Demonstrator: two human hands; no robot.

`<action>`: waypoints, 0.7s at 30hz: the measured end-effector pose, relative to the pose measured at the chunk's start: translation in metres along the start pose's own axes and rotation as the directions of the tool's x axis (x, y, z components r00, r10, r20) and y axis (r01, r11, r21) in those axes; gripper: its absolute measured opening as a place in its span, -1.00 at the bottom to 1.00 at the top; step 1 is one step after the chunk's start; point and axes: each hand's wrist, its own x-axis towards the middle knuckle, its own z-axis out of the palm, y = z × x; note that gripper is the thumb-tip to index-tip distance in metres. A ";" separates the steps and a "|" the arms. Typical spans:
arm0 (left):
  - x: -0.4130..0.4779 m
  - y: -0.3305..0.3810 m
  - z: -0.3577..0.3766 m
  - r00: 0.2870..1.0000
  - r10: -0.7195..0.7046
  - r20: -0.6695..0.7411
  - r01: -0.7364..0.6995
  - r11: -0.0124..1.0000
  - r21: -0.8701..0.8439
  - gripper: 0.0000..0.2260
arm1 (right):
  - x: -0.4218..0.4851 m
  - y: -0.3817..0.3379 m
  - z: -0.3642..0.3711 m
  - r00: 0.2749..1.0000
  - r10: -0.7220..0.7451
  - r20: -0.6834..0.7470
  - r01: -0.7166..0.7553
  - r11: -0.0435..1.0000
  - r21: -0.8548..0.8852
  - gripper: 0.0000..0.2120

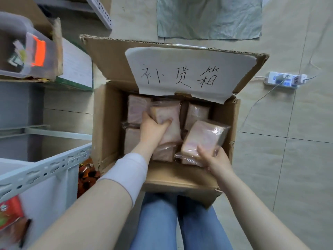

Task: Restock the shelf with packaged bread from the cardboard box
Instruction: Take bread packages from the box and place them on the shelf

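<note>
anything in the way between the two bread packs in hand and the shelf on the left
Only the cardboard box's left wall. The left hand grips one bread pack, the right hand another, both inside the box; they must lift over that wall to reach the shelf. Nothing visible blocks them above.

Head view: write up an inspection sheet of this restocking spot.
Surface: beige tiled floor, bearing the brown cardboard box.
Job's things: box open, clear-wrapped bread packs inside; grey metal shelf at left.
Clutter: clear plastic bin, red snack packet, orange packets left of box.
Grips: left grip holds the middle bread pack, right grip the tilted right pack.
Cables: white power strip with cords on floor, right of box.
Surroundings: grey cloth on floor beyond box.
</note>
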 end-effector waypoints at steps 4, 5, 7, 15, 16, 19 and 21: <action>-0.071 0.001 -0.051 0.999 -0.048 -0.006 0.046 0.977 -0.210 -0.50 | -0.070 0.005 -0.024 0.994 -0.067 0.082 0.069 0.997 -0.016 -0.74; -0.090 0.001 -0.066 0.998 -0.057 -0.019 0.050 0.964 -0.260 -0.54 | -0.087 0.002 -0.029 0.988 -0.115 0.108 0.118 0.993 -0.029 -0.72; -0.131 0.001 -0.099 0.996 -0.061 -0.059 0.036 0.934 -0.354 -0.55 | -0.122 -0.004 -0.036 0.967 -0.205 0.153 0.219 0.973 -0.077 -0.70; -0.343 -0.020 -0.244 0.894 0.137 -0.426 -0.398 0.679 -0.617 -0.68 | -0.283 -0.020 -0.029 0.729 -0.464 0.503 0.596 0.792 -0.134 -0.65; -0.373 -0.023 -0.265 0.860 0.140 -0.491 -0.455 0.644 -0.615 -0.72 | -0.310 -0.020 -0.024 0.684 -0.470 0.558 0.627 0.769 -0.121 -0.66; -0.459 -0.037 -0.331 0.762 0.099 -0.639 -0.578 0.548 -0.604 -0.69 | -0.395 -0.022 0.002 0.518 -0.470 0.715 0.720 0.690 -0.069 -0.66; -0.514 -0.055 -0.375 0.703 0.060 -0.708 -0.627 0.521 -0.579 -0.54 | -0.452 -0.020 0.026 0.394 -0.473 0.788 0.783 0.622 -0.019 -0.64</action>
